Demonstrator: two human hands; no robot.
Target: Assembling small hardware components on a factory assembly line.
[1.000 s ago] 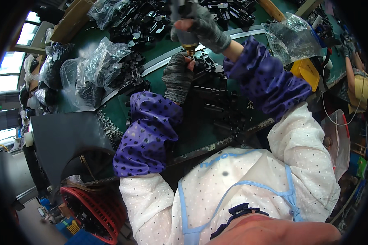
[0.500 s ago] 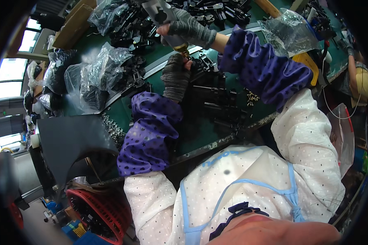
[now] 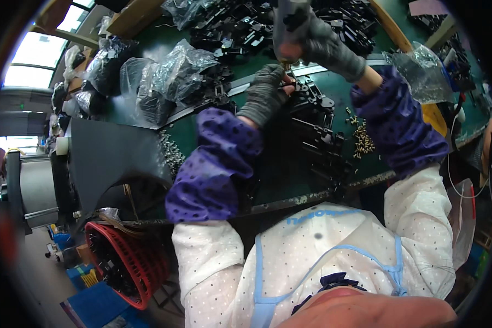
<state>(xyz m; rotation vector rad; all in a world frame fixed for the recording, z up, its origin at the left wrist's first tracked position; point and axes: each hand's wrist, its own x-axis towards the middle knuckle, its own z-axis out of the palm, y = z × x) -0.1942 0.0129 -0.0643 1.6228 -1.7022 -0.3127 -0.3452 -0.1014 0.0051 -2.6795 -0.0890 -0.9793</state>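
My right hand (image 3: 333, 52), in a grey fingerless knit glove, is wrapped round a grey, cylindrical power screwdriver (image 3: 291, 24). The tool stands roughly upright, its brass-coloured nose pointing down. Just below that nose, my gloved left hand (image 3: 264, 95) has its thumb and fingers closed at the end of a black metal part (image 3: 300, 87). Whether the fingertips also pinch a small screw there is too small to tell. More black metal parts (image 3: 325, 139) lie in a row beside it, toward my body. Right of them is a small heap of brass-coloured screws (image 3: 363, 139).
A pale metal rail (image 3: 188, 112) crosses the green workbench (image 3: 279, 199). Behind it lie a large pile of black parts (image 3: 246, 33) and clear plastic bags (image 3: 172, 76). Silver screws (image 3: 171, 150) sit by a dark grey panel (image 3: 112, 158) at left. A red basket (image 3: 128, 257) stands below.
The view has shifted, so the bench and both hands appear farther right. The screwdriver now stands more upright over the black part, and more of the brass-coloured screws show.
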